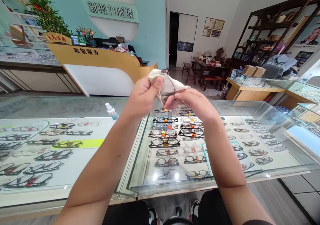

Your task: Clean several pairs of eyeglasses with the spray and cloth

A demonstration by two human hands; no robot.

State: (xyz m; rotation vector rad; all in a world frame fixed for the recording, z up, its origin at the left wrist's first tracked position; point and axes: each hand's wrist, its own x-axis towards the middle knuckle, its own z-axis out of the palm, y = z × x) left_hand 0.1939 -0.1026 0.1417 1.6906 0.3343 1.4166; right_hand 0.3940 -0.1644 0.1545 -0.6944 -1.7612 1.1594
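Observation:
I hold a pair of thin-framed glasses [172, 86] up above a glass display counter [75, 191]. My left hand [143, 94] is closed on a cream cleaning cloth [156, 76], its thumb pressing the cloth against one lens. My right hand [195, 101] pinches the lower part of the glasses frame, with the cloth's other end draped over its fingers. Part of the frame is hidden by the cloth and my fingers.
Rows of spectacle frames [165, 141] lie under the counter glass. A small spray bottle [111, 111] stands on the counter left of my hands. A yellow reception desk [100, 64] is beyond, more glass cases [287, 88] at right, dark shelving [270, 34] behind.

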